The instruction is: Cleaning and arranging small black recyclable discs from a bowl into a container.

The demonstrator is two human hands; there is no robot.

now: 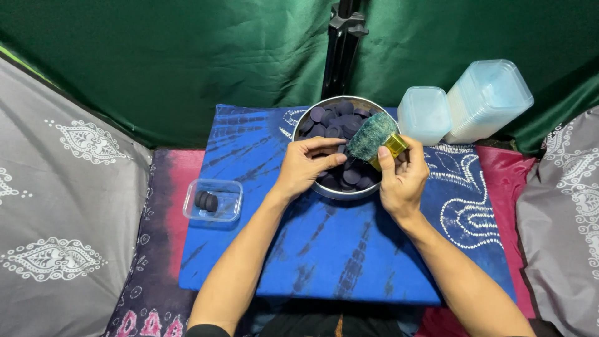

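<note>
While both hands hover over the steel bowl (340, 192) at the far middle of the blue tie-dyed cloth (324, 249), the right hand (402, 178) has its grip closed around the gold handle of a brush (374, 137), whose fluffy blue-green head tilts up and to the left above the bowl's contents. That bowl is heaped with dark purple round discs (337, 118), flat and stacked loosely against one another. The left hand (306, 163) curls over the bowl's near left rim, fingertips pinched together at one disc just beside the brush head; whether the disc is fully lifted clear of the pile I cannot tell. Near the cloth's left edge, well apart from the bowl, stands a small clear plastic container (213, 201), lidless, with a few of the same dark discs lying inside it. At the cloth's far right corner two stacks of clear plastic containers (462, 106) lie tipped on their sides, touching each other. Under the cloth a pink and dark patterned sheet (168, 249) shows, flanked by grey printed cushions (62, 206) at both sides, with a green curtain (187, 56) and a black stand pole (343, 43) behind the bowl.
</note>
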